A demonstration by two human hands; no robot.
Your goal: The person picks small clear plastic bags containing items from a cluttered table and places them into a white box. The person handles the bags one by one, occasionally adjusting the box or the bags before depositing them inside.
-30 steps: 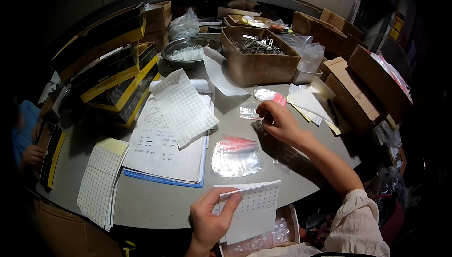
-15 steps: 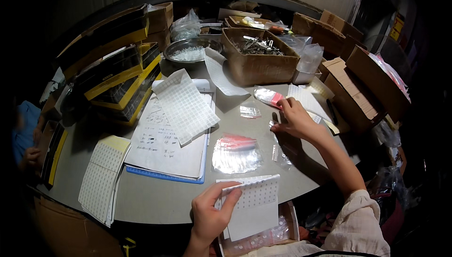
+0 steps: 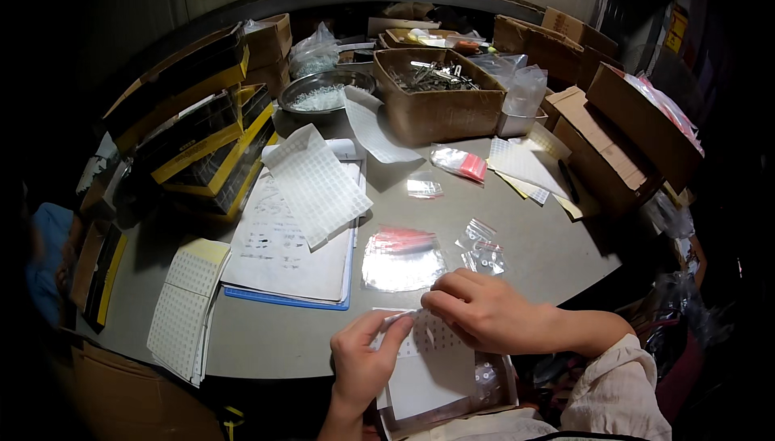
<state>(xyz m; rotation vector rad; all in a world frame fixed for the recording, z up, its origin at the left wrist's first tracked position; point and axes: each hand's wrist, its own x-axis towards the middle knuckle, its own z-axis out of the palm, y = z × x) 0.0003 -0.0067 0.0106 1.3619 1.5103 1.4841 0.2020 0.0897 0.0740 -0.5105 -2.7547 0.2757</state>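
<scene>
Hands: left (image 3: 361,360) pinches sticker sheet (image 3: 428,364); right (image 3: 476,312), fingers curled, touches it.

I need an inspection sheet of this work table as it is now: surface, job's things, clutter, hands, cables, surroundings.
Surface: grey table, crowded, with bare areas toward the near edge.
Job's things: sticker sheet at the near edge, held by both hands; clear zip bags just beyond it.
Clutter: notepad under a loose grid sheet, metal bowl, open cardboard box of metal parts, yellow-black boxes.
Hands: left hand pinches the sheet's top edge; right hand rests its fingers on the same edge.
Cables: nothing seen.
Surroundings: cardboard cartons on the right, dark around.
</scene>
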